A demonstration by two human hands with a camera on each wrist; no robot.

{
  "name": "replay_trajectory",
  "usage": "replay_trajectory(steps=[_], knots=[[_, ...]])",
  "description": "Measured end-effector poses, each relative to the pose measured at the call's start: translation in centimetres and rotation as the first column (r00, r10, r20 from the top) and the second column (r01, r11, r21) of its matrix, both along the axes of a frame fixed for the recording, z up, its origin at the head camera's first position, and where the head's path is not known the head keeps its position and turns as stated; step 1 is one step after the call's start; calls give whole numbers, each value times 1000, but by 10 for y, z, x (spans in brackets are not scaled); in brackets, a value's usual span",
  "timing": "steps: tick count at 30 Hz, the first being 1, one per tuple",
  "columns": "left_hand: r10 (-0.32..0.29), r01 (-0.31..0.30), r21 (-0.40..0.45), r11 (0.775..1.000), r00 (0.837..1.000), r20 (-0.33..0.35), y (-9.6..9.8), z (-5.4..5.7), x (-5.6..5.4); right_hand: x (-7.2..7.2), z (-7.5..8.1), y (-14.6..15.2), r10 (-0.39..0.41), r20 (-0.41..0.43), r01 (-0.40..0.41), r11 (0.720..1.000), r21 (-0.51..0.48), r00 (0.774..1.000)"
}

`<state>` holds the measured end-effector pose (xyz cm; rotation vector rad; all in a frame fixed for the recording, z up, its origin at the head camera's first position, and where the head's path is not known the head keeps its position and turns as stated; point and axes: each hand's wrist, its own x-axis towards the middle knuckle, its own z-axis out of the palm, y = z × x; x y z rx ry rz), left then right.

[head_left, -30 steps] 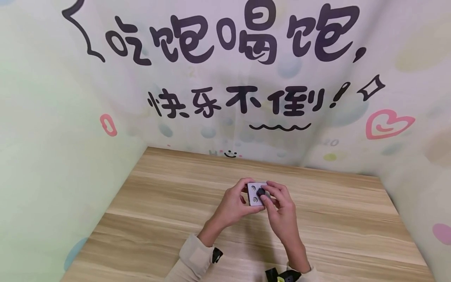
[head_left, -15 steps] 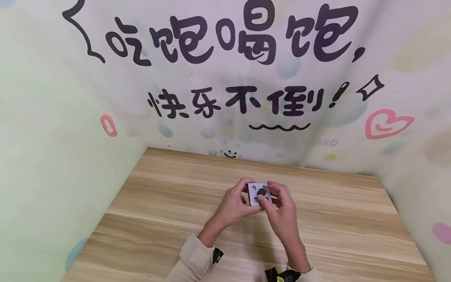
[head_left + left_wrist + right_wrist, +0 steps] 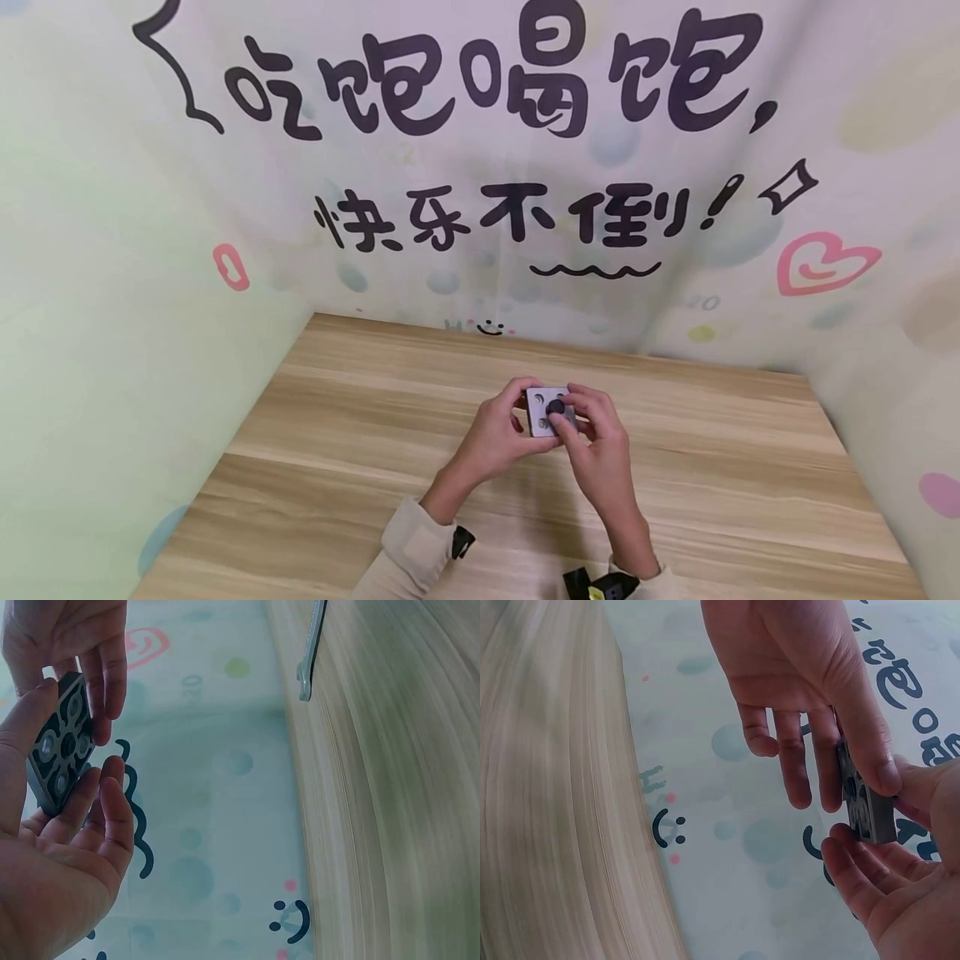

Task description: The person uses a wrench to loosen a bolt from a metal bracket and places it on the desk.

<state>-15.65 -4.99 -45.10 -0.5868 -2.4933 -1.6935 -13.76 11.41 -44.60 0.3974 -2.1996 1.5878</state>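
Observation:
A small square grey plate with round holes at its corners is held up over the wooden table in the head view. My left hand grips it by the edges, thumb on one side and fingers on the other. From the plate's centre stands a round black knob, which the thumb and index finger of my right hand pinch. In the left wrist view the plate's underside has recessed channels, several holes and a dark centre. The knob is hidden from the right wrist view, where the plate appears nearly edge-on.
The wooden table runs back to a printed cloth wall; similar cloth rises at both sides. Black wrist gear sits at the right sleeve. A slim metal-looking piece with a hooked end enters from the left wrist view's top.
Half a second ago my right index finger was off the knob, near the plate's far right corner; now it is back against the knob. The plate tilts slightly and otherwise stays in place.

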Motion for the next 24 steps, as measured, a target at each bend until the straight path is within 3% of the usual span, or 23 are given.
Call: replay_trajectory(steps=[11,18,24], knots=[[13,-13,-23,1000,1000,-3,1,-1,0,11,22,-6,-8,-33,10,998,65,999],[4,-4,-15,1000,1000,-13,0,-1,0,2,3,0,20,-33,-19,999,47,999],[9,-9,-8,1000,1000,4,-1,-1,0,0,-2,3,47,7,-47,998,39,999]])
